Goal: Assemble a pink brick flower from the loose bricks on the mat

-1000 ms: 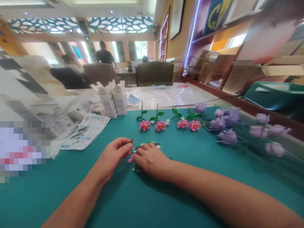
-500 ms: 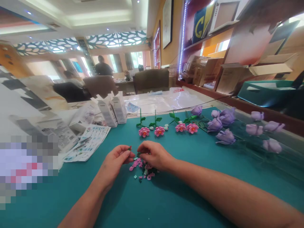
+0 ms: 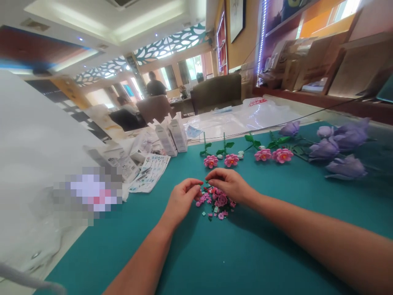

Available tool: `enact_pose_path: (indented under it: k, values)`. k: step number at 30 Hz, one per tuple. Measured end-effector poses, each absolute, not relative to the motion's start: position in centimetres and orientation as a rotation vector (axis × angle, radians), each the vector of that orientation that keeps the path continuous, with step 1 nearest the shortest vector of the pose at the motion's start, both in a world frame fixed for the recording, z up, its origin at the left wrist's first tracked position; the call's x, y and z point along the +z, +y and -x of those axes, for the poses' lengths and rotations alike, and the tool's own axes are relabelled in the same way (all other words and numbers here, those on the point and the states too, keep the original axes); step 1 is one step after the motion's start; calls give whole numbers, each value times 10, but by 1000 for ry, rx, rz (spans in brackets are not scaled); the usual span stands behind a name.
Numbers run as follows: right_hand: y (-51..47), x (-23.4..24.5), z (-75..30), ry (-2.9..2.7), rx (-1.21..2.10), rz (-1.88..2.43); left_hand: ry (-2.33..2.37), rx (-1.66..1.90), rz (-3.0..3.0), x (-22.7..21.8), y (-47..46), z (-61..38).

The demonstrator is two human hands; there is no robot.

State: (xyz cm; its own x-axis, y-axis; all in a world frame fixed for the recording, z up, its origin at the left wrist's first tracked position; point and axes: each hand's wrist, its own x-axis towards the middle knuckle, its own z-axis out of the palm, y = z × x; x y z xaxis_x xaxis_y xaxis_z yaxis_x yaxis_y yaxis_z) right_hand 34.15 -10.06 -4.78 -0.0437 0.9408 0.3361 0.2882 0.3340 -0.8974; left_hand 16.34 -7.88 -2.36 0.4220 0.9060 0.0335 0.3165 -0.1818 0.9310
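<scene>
Hands: two (image 3: 182, 200) (image 3: 229, 184), the person's own, both bare and low over the table, fingertips close together but not quite meeting.
Left hand: fingers curled inward at the edge of the pile; too small to tell whether it pinches a piece.
Right hand: fingers arched over the pile's far side, loosely bent, not clenched; I can't tell whether anything is held.
Loose pieces: one heap of pink plastic bricks (image 3: 215, 203), too many and too small to count, mixed with a few green and teal bits, lying directly between and just below the hands.
Pink flowers: four brick flowers (image 3: 231, 159), lying in a row beyond the heap, each with a green stem and leaves.
Lilac flowers: five large blooms (image 3: 346, 168) in view, to the right of the pink row.
Table: one, covered in teal (image 3: 215, 262), carrying the heap and all the flowers.
Printed sheets: one instruction sheet (image 3: 150, 173) at the table's left edge, with more paper (image 3: 118, 162) beyond it.
Boxes: two white cartons (image 3: 166, 139) (image 3: 178, 133), standing upright at the far edge, flaps raised; their contents don't show.
Plastic bag: one, wide and clear (image 3: 254, 110), spread past the table's far edge.
Other people: two across the room, one standing (image 3: 155, 87), one seated (image 3: 125, 116), well apart from the table.
</scene>
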Motion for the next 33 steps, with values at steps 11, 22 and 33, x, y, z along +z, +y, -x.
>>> enact_pose_path:
  k: [11, 22, 33]
  values:
    - [-104, -44, -339, -1711, 520, 1161, 1125, 704, -1902, -23, -81, -166]
    - [-103, -42, -340, -1824, 366, 1268, 1215, 590, -2153, -18, -83, -163]
    - [-105, -48, -340, -2070, 159, 1347, 1268, 496, -2326, -14, -87, -165]
